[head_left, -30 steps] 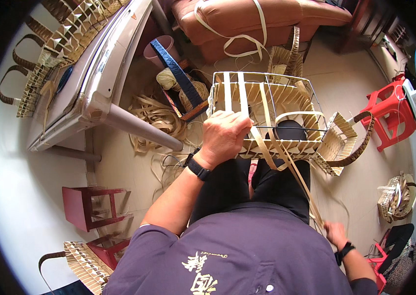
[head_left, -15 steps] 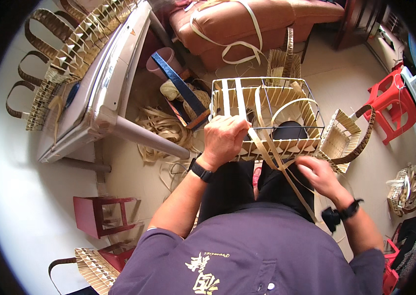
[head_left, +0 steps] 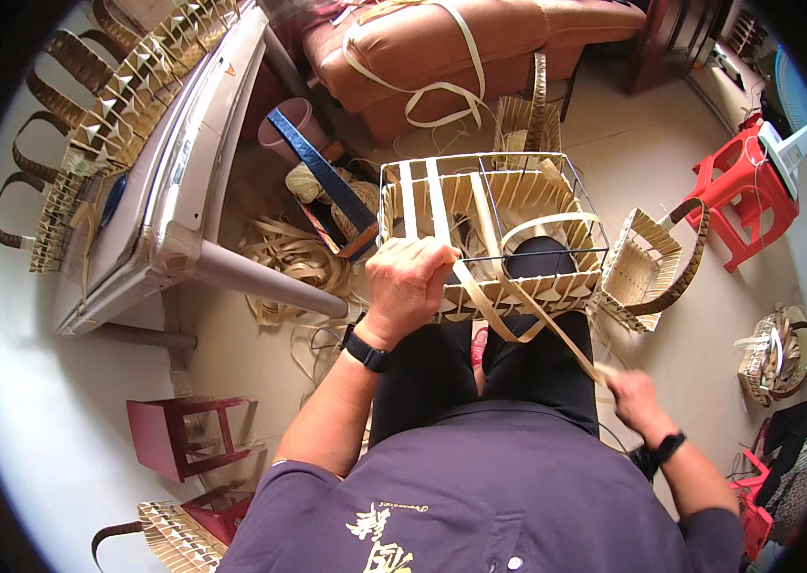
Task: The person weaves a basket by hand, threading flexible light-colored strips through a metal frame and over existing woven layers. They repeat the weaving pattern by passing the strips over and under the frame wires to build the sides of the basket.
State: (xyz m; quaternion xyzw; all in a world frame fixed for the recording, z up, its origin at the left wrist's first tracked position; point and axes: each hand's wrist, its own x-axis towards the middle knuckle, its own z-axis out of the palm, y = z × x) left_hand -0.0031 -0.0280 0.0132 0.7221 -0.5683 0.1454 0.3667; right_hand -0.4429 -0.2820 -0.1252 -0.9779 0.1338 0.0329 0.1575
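Observation:
A rectangular woven basket (head_left: pixel 570 283) with a dark wire frame rests across my knees. My left hand (head_left: pixel 410 285) is closed at its near top edge, over the wire and the end of a pale flat strip (head_left: pixel 439 202) running across the top. To the right, my right hand (head_left: pixel 640 406) is closed on a tan weaving strip (head_left: pixel 561 336), drawn in a slanting line from the basket's front. A loop of strip hangs slack below the near edge. Inside the basket lies a dark round object (head_left: pixel 539 256). The fingertips of both hands are partly hidden.
A small handled basket (head_left: pixel 640 269) stands right of my knees, near a red stool (head_left: pixel 745 191). Loose strips (head_left: pixel 293 260) and a blue-edged box (head_left: pixel 327 181) lie to the left. Finished baskets (head_left: pixel 117 124) line the table (head_left: pixel 169 205). A brown sofa (head_left: pixel 508 57) is ahead.
My right hand has moved right and toward me, pulling the strip longer and straighter. My left hand keeps its grip at the frame edge. The whole view has shifted slightly.

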